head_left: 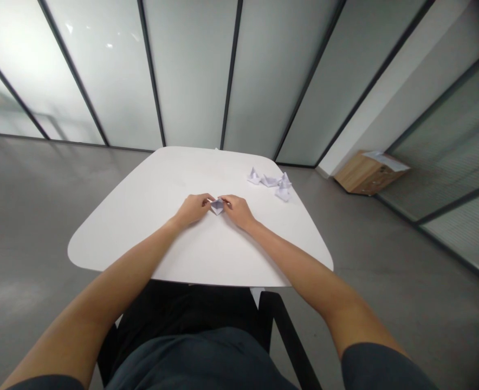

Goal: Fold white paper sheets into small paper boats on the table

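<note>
White printer paper, folded into a small boat [217, 206], sits pinched between the person's two hands near the middle of the table [142, 227]. The left hand [193, 210] comes in from one side and the right hand [237, 211] from the other, both low over the tabletop, knuckles up. Each grip is closed in on the paper rather than spread: the left fingertips [208, 201] press against the boat's left end and the right fingertips [225, 201] against its right end, the hands almost meeting across it. Whether the boat touches the table or sits just above it, I cannot tell. Beyond the right hand, toward the table's far edge, lies a cluster of three or four similar paper boats [270, 181], well apart from both hands. A wooden cabinet [365, 176] stands on the grey floor [28, 216] off to the right.
</note>
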{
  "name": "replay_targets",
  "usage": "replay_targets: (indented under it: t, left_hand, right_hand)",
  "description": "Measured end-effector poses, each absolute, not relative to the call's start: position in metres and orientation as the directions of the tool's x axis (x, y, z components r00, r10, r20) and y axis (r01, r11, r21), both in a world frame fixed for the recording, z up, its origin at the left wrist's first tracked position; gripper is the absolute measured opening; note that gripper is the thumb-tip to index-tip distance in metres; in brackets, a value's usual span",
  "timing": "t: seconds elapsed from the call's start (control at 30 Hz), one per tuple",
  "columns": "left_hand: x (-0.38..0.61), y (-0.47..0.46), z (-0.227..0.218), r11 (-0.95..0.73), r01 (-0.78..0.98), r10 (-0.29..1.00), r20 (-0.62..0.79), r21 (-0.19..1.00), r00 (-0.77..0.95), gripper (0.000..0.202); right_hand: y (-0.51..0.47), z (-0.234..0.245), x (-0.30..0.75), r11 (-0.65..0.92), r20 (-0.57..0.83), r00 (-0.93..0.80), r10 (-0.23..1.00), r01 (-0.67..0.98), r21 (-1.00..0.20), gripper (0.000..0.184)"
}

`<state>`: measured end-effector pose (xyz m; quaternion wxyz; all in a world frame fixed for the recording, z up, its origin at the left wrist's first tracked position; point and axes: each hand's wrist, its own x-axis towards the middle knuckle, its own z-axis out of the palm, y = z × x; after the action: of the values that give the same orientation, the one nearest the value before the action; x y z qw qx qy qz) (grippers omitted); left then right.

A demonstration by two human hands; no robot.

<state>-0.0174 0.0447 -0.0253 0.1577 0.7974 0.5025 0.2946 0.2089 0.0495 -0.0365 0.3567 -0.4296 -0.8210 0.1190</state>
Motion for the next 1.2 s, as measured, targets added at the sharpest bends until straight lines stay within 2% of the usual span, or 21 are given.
replay_targets:
  t: [0.27,0.43,0.67,0.83,0.97,1.1,1.13,1.2]
  left_hand:
    - [-0.024,0.049,-0.022,-0.452,0.726,0.892,0.282,0.519,0.354,0.035]
    - [-0.026,0.052,-0.027,-0.512,0.746,0.856,0.319,0.425,0.406,0.028]
    - [-0.027,0.053,-0.026,-0.592,0.737,0.802,0.325,0.326,0.501,0.026]
    - [-0.028,0.048,-0.023,-0.601,0.72,0.798,0.316,0.346,0.514,0.031]
    - [-0.028,0.05,-0.024,-0.588,0.72,0.809,0.283,0.369,0.515,0.037]
    - [-0.026,0.052,-0.03,-0.579,0.719,0.815,0.293,0.384,0.5,0.05]
    - [-0.026,0.053,-0.031,-0.574,0.72,0.818,0.298,0.39,0.491,0.056]
    - [-0.025,0.053,-0.034,-0.564,0.722,0.825,0.305,0.401,0.475,0.063]
  right_hand:
    - [0.053,-0.039,0.213,0.626,0.382,-0.497,0.779,0.639,-0.447,0.026]
    - [0.054,-0.039,0.214,0.627,0.369,-0.507,0.779,0.634,-0.452,0.015]
    - [0.055,-0.039,0.212,0.686,0.394,-0.562,0.727,0.584,-0.433,0.012]
    - [0.059,-0.04,0.208,0.627,0.381,-0.498,0.779,0.639,-0.447,0.007]
    - [0.059,-0.044,0.207,0.623,0.379,-0.497,0.781,0.668,-0.408,0.003]
    - [0.057,-0.049,0.206,0.548,0.38,-0.413,0.828,0.741,-0.389,0.03]
    - [0.056,-0.049,0.206,0.532,0.376,-0.398,0.836,0.757,-0.381,0.033]
    - [0.054,-0.049,0.205,0.529,0.367,-0.405,0.837,0.769,-0.358,0.029]
